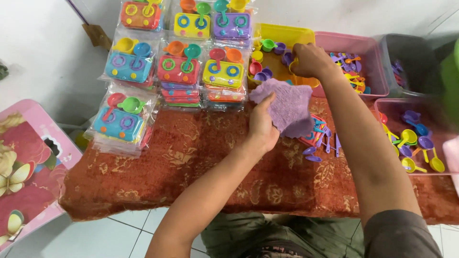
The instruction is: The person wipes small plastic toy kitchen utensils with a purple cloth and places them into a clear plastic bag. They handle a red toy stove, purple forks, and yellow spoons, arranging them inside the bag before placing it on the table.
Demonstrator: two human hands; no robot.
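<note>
My left hand (262,125) grips a purple cloth (287,106) at its left edge, holding it over a small toy stove and purple toy spoons (319,138) on the rust-red patterned cover (191,167). My right hand (310,60) reaches into the yellow bin (287,34) of small toy cups and pots, fingers curled down; what it holds is hidden.
Stacks of bagged toy stove sets (181,67) fill the back left. A pink bin (368,52) and a grey bin (411,57) stand at the back right. A pink tray of toy ladles (416,138) sits at the right. A pink decorated board (28,167) lies at the left.
</note>
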